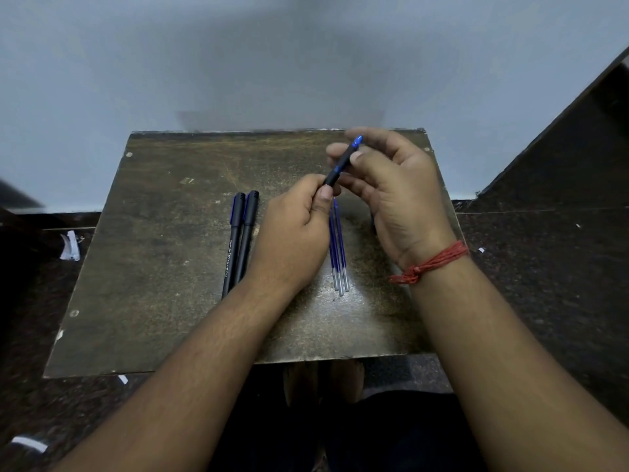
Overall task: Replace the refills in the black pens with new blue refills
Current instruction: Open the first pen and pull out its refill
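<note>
From the head camera, a worn, dark brown wooden worktop stands against a pale grey wall, and it serves as the landmark here. Above its far right part, both hands hold one slim black pen with a blue end, tilted so the blue end points up and away. The left hand has a narrow grip — thumb and curled fingers pinch the pen's lower end. The right hand holds the upper part between thumb and fingertips, the other fingers loosely spread; a red thread band is tied round its wrist.

On the worktop's middle, left of the left hand, two black capped pens lie side by side and touching, caps toward the wall. Between the two wrists, a small cluster of thin blue refills with clear ends lies on the worktop — partly hidden under the left hand. Around the worktop is dark speckled floor with a few white scraps of paper.
</note>
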`<state>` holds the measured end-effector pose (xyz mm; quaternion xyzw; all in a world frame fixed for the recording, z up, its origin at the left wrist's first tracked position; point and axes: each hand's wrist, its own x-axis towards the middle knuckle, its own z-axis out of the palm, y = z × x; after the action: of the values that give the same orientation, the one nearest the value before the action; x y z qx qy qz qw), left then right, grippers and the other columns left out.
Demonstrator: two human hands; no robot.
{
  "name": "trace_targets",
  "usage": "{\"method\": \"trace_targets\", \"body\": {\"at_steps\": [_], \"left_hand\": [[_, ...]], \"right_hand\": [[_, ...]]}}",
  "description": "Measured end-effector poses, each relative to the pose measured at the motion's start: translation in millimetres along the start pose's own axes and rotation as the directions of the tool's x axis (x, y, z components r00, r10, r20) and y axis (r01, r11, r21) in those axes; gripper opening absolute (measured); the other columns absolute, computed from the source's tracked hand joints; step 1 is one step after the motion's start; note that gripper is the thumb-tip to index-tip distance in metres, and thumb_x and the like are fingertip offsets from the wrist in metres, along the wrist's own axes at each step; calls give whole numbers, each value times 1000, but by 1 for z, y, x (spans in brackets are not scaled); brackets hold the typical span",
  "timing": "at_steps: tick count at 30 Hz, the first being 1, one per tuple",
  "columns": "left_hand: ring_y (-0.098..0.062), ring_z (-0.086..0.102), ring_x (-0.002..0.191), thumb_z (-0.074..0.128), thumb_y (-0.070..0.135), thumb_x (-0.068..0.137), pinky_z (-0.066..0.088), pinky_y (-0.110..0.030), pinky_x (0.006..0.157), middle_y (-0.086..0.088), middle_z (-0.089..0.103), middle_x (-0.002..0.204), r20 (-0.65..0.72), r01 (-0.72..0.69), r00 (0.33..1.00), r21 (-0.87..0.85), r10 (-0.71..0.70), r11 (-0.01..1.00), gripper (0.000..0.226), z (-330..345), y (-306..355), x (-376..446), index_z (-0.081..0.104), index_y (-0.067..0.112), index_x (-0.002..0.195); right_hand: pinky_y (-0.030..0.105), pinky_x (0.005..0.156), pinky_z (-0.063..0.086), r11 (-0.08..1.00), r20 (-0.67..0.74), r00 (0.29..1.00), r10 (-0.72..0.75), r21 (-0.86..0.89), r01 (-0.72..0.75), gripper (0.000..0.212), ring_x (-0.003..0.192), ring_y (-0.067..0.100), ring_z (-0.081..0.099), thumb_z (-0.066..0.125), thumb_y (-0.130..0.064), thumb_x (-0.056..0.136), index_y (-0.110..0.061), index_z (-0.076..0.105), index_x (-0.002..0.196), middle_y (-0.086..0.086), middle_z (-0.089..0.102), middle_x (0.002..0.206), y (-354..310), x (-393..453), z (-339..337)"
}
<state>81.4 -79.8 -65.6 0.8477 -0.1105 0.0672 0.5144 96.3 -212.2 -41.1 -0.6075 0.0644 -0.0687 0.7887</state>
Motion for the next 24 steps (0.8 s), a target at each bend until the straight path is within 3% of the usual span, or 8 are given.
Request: {"method": "trace_targets", "body": {"at_steps": [3, 7, 11, 13, 15, 19, 24], "left_hand": [[1, 47, 57, 47, 20, 103, 32, -20, 54, 18, 50, 57, 4, -7, 1000, -7, 7, 1000, 20, 0, -1, 0, 67, 16, 102], [-2, 47, 57, 46, 20, 104, 34, -24, 55, 13, 49, 59, 17, 0, 1000, -13, 0, 1000, 21, 1, 0, -1, 67, 16, 104], [4, 48, 57, 46, 20, 104, 31, -18, 55, 22, 53, 59, 8, 8, 1000, -15, -8, 1000, 20, 0, -1, -1, 65, 20, 102], [4, 47, 55, 45, 21, 104, 30, -17, 53, 24, 52, 58, 16, 6, 1000, -21, -6, 1000, 19, 0, -1, -1, 65, 22, 101], [-1, 46, 53, 46, 21, 104, 32, -22, 51, 16, 50, 56, 16, -6, 1000, -17, 7, 1000, 19, 0, -1, -1, 64, 23, 100], [-3, 46, 55, 46, 21, 104, 34, -25, 53, 12, 48, 57, 17, -3, 1000, -8, 3, 1000, 22, -1, 1, 0, 67, 19, 105], [6, 48, 55, 45, 22, 105, 29, -12, 52, 28, 53, 58, 23, 19, 1000, -7, -18, 1000, 21, 0, 1, -1, 66, 22, 105]], "right_hand": [[36, 77, 60, 1000, -25, 1000, -1, 1, 1, 12, 93, 31, 73, 65, -5, 93, -8, 63, 105, 22, 71, 99, 0, -1, 2], [32, 70, 59, 997, -34, 999, -17, -76, 15, 5, 73, 19, 71, 67, -5, 92, -7, 63, 94, 5, 68, 77, 1, 0, 1], [35, 82, 59, 1000, -13, 1000, 18, 23, -17, 17, 95, 30, 73, 54, 3, 96, -4, 65, 106, 14, 75, 97, -2, -1, 0], [36, 85, 59, 998, -16, 999, 38, 53, -37, 18, 105, 34, 71, 57, -2, 96, -4, 63, 113, 20, 74, 107, -2, -1, 1], [37, 83, 60, 1000, -28, 999, 21, 2, -21, 16, 98, 31, 73, 65, -9, 95, -5, 62, 111, 20, 73, 104, -1, 0, 2], [35, 74, 60, 993, -35, 999, -39, -117, 35, 6, 76, 19, 69, 68, -6, 92, -6, 66, 97, 2, 68, 78, 2, 0, 1], [34, 76, 58, 1000, -68, 997, -23, -4, 23, 14, 86, 24, 70, 58, 1, 95, -5, 65, 105, 10, 74, 91, -2, 1, -1]]}}
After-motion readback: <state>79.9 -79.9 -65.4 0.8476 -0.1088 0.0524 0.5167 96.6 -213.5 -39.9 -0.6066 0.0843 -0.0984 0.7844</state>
